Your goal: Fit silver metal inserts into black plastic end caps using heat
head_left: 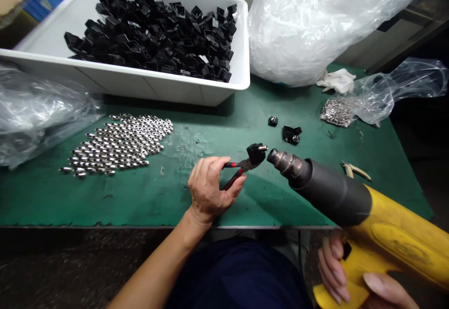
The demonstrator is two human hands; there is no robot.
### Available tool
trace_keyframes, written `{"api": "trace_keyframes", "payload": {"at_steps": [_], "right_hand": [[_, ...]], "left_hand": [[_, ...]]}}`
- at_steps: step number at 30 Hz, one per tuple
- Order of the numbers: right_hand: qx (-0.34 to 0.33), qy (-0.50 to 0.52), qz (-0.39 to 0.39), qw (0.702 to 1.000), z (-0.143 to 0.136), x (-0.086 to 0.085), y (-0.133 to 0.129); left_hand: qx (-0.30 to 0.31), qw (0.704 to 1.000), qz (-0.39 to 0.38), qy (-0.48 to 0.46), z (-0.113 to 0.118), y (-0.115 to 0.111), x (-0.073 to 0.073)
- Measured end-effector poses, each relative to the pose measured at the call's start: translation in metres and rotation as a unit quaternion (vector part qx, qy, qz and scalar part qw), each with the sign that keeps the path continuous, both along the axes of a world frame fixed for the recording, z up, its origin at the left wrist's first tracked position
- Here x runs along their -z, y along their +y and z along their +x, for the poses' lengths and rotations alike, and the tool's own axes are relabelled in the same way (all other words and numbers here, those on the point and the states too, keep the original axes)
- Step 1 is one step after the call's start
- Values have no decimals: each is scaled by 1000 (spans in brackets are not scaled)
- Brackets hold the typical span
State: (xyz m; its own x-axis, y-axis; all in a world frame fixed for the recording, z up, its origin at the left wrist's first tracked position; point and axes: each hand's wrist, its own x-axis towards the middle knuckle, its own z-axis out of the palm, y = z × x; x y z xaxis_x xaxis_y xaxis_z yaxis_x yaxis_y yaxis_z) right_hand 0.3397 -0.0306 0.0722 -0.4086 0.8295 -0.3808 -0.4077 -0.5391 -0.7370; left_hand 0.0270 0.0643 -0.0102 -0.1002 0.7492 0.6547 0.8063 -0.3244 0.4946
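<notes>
My left hand (210, 190) is closed round the red-and-black handles of a pair of pliers (232, 181). The pliers' jaws grip a small black plastic part (255, 154) with a metal pin sticking out to the right. My right hand (336, 271) wraps the grip of a yellow heat gun (393, 225), held at the lower right over the table's front edge. Its dark metal nozzle (287, 164) points left at the pin, with a small gap between them. Beyond them lie a small black part (272, 121) and another black part with a metal end (292, 134).
A white bin (157, 82) of black plastic parts (157, 33) stands at the back left. Many metal connectors (122, 143) lie in rows before it. Clear plastic bags (301, 28) sit at the back, and small metal pieces (336, 111) and cream-handled cutters (356, 170) at the right.
</notes>
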Motion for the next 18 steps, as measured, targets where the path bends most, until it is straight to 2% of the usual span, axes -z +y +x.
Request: {"api": "trace_keyframes", "payload": {"at_steps": [18], "right_hand": [[18,14,-3,1000,-3,2,-5]], "left_hand": [[-8,1000,4,24,1,-1,-1]]}}
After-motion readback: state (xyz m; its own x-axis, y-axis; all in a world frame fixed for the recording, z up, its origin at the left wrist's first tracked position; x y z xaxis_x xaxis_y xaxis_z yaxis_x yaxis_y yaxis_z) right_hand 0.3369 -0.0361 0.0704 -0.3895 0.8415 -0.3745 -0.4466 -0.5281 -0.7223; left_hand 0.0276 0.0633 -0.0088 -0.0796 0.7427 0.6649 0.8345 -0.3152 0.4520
